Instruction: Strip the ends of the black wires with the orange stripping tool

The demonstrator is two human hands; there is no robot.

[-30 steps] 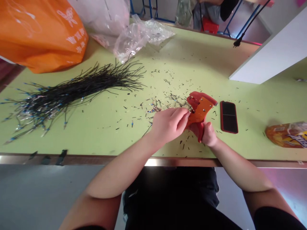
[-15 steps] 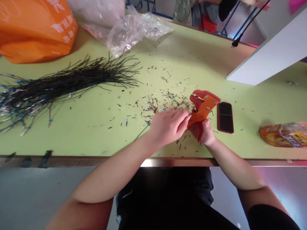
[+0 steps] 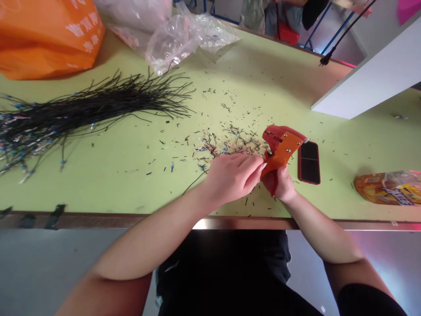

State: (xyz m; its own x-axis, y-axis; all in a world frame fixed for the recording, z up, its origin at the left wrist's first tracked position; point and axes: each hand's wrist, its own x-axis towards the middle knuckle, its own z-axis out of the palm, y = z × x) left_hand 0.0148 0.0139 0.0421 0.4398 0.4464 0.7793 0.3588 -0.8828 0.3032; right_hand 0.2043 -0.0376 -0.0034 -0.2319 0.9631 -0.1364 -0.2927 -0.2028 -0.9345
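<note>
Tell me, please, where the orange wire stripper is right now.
The orange wire stripper is held in the right hand at centre-right of the head view, beside the left hand and just left of the red-cased phone.

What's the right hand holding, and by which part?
The right hand grips an orange-and-red wire stripper by its lower handle.

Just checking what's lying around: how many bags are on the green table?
4: an orange carrier bag at top left, a white plastic bag beside it, a crumpled clear plastic bag in front of that, and a snack packet at far right. Others may be hidden.
</note>
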